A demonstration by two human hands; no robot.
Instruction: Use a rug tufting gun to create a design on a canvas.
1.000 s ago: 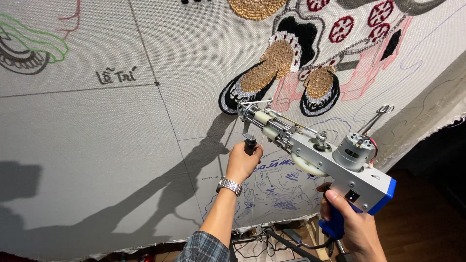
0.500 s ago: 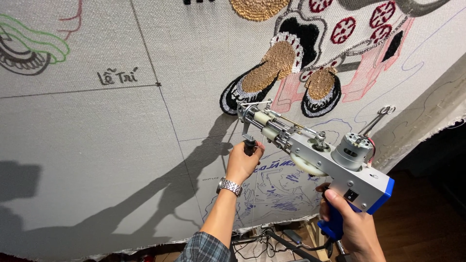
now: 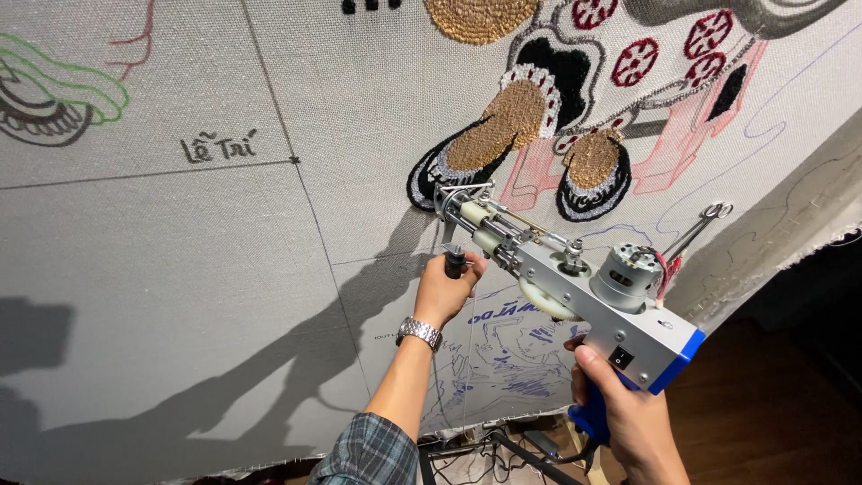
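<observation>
Grey woven backing cloth [image 3: 180, 269] is stretched across almost the whole frame, and a silver and blue electric tufting gun [image 3: 575, 287] is held up to it at the centre right. The left hand [image 3: 446, 289] is closed in a full fist around the gun's short black front handle [image 3: 454, 261], a metal-link wristwatch [image 3: 419, 332] showing on that wrist above a plaid sleeve [image 3: 368, 454]. The right hand [image 3: 628, 418] is wrapped shut around the blue rear grip [image 3: 593, 420] at the lower right, the index finger lying up along the gun's body near the small black switch [image 3: 621, 357].

The needle end [image 3: 449, 199] is judged to be at or just off the cloth, beside the lower edge of a black, white and tan tufted patch [image 3: 503, 135]; actual contact cannot be told. Lining the gun up to fill the design appears to be the step in hand, and steady pressure from both hands into the cloth would be called for.

Pink tufted areas [image 3: 691, 135] and red-and-white round motifs [image 3: 633, 61] lie at the upper right. 1 short handwritten dark marking [image 3: 217, 146] sits at the upper left beside ruled lines, and blue sketch lines [image 3: 516, 355] lie at the lower centre. Scissors [image 3: 705, 224] hang at the right edge.
</observation>
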